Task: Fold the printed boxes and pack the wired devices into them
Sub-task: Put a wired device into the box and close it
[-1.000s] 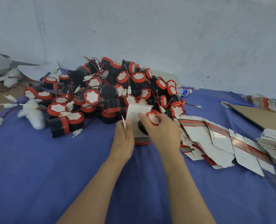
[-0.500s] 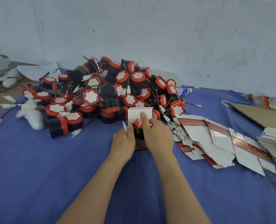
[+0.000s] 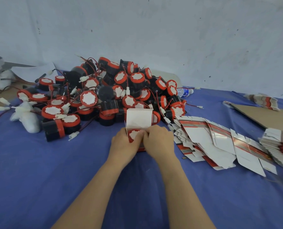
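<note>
Red-capped black wired device (image 3: 134,135) sits cap-up in the mouth of the white printed cardboard box (image 3: 139,119), which stands on the blue cloth (image 3: 38,171) just before me, lid flap upright behind it. My left hand (image 3: 123,146) is curled round the box's left side. My right hand (image 3: 160,142) is curled round its right side, fingertips at the device's edge.

I judge the device should be pressed squarely down until its cap is below the rim, with the wire tucked in; I cannot see where the wire lies. Then the flap folds over.

The heap of loose devices (image 3: 104,90) crowds just behind the box, and a trailing red wire or white plug could snag the flap. Flat box blanks (image 3: 208,138) fan out near my right hand. A clear water bottle (image 3: 184,91) lies beyond the heap.
</note>
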`<state>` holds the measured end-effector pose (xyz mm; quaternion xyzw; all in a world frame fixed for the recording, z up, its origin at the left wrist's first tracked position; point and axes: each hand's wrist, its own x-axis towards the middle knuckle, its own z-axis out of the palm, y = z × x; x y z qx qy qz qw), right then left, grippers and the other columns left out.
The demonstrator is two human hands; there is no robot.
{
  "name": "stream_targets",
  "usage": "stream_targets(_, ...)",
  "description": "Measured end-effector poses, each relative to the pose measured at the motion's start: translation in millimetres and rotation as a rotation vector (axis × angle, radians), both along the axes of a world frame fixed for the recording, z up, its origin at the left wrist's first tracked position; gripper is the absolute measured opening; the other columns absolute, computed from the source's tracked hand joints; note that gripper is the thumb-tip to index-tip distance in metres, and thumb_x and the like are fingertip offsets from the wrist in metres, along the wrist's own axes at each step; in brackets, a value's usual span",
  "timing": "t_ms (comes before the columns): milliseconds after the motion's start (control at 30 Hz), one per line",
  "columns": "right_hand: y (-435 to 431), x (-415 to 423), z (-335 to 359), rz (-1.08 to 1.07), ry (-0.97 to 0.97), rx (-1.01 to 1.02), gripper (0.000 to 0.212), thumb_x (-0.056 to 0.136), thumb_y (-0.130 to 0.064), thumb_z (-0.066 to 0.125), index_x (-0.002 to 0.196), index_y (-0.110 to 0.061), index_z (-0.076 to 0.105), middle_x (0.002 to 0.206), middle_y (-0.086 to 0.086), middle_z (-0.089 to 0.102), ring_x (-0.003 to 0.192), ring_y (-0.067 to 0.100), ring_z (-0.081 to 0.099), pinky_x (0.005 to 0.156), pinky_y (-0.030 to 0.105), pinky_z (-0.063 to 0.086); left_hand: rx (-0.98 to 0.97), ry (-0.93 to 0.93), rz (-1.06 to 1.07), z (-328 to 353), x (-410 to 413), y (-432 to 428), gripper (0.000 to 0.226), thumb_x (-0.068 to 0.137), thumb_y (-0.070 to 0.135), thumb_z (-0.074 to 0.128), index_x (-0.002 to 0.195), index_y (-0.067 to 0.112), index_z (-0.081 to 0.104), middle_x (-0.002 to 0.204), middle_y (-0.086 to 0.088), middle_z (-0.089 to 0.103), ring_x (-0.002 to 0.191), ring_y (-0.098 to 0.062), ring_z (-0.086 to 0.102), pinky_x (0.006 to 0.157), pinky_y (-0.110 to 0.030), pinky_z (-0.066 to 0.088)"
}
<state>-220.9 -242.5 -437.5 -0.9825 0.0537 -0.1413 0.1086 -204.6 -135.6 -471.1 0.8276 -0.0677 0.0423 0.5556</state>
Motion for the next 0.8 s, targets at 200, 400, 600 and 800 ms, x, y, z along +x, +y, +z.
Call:
stream_targets(200,-32,-3,8,-0.204,-0.311,0.902,0.028,0.096,-0.024,0.054,0.121,-0.016,0.062,0.106,-0.007,0.062,0.098,0.007,0.052,0.080,0.014,0.039,-0.033,-0.001,-0.133,2,-3,4,0.032,0.090,0.029,0.063,0.115,0.032,0.043,0.122,0.007,0.052,0.107,-0.010,0.053,0.079,-0.019,0.045)
stream_targets(400,-44,-3,16,-0.087,-0.382,1.104,0.031,0.095,-0.016,0.056,0.125,-0.017,0.062,0.083,-0.030,0.059,0.072,-0.018,0.057,0.065,0.001,0.042,-0.051,-0.046,-0.219,9,-6,5,0.039,0.089,0.027,0.066,0.120,0.031,0.044,0.133,0.011,0.033,0.112,-0.006,0.047,0.090,-0.019,0.044)
stream_targets(600,-33,-16,28,0.135,-0.476,1.200,0.030,0.092,-0.008,0.057,0.108,-0.033,0.058,0.065,-0.017,0.065,0.062,-0.003,0.058,0.066,0.015,0.050,-0.259,0.004,-0.105,8,-1,7,0.027,0.088,0.025,0.068,0.108,0.038,0.055,0.108,0.017,0.062,0.097,0.000,0.058,0.068,-0.012,0.044)
stream_targets(800,-18,-18,27,0.223,-0.495,1.087,0.013,0.098,-0.024,0.051,0.096,-0.033,0.059,0.061,-0.001,0.061,0.051,0.005,0.052,0.053,0.021,0.048,-0.363,0.066,0.096,0,7,9,0.044,0.089,0.036,0.065,0.127,0.028,0.043,0.108,0.015,0.053,0.101,-0.010,0.053,0.079,-0.025,0.043)
